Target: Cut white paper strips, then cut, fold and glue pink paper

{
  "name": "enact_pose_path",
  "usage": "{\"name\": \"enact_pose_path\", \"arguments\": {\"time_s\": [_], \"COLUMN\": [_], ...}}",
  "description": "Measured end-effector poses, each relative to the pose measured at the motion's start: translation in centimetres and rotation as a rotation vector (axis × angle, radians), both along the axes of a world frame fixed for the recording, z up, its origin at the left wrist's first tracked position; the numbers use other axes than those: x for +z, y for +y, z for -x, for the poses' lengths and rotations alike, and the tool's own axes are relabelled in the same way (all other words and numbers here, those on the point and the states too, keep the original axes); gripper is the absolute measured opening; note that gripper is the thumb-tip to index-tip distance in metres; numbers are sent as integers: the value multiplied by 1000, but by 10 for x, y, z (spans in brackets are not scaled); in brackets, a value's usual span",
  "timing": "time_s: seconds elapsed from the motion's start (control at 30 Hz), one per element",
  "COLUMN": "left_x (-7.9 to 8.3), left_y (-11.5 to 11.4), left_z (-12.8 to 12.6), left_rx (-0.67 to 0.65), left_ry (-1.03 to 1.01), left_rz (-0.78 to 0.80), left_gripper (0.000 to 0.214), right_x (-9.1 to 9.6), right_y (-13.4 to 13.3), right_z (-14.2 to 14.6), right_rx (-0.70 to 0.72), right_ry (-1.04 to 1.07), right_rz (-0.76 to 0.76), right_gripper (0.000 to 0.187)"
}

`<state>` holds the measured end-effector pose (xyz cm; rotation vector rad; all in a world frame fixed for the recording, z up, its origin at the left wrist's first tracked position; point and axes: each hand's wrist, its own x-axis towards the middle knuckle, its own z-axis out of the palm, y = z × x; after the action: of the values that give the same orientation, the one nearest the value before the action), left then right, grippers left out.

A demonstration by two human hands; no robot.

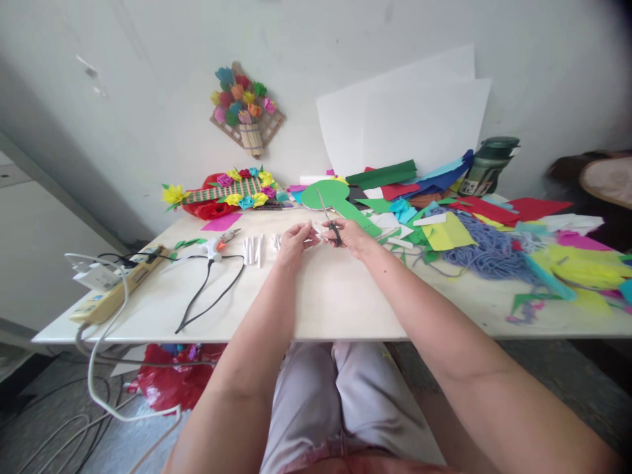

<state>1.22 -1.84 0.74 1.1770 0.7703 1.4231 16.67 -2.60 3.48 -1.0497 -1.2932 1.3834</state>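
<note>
Near the middle of the table, my left hand [298, 238] is closed on a small white piece [317, 230] that looks like paper; its exact kind is too small to make out. My right hand [348, 237] is wrapped round a pair of scissors [334, 232], their blades pointing up and away from me. The fingertips of both hands nearly meet at the white piece. Just left of my left hand lie short white rolled sticks [253, 251] in a row. Behind my hands rests a green paper shape [326, 195] with a round end.
On the left are a glue gun [212, 249] with a black cord and a power strip [118, 286]. A flower-trimmed paper craft [224, 191] lies behind. Coloured paper scraps [447, 234], blue-grey yarn [494, 250] and a dark bottle [488, 166] crowd the right.
</note>
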Motion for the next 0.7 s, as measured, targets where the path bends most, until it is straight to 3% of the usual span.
{"name": "enact_pose_path", "arguments": {"time_s": [0.23,0.5,0.7], "left_x": [3,4,5], "left_y": [-1,-1,-2], "left_z": [-1,-2,-2], "left_rx": [73,126,156], "left_ry": [55,74,23], "left_rz": [51,121,146], "left_gripper": [34,31,31], "right_x": [-5,3,-2], "right_y": [3,-4,0], "right_z": [0,0,-2], "right_rx": [6,-3,54], "right_ry": [-70,-27,-24], "right_rz": [1,61,18], "right_gripper": [23,20,24]}}
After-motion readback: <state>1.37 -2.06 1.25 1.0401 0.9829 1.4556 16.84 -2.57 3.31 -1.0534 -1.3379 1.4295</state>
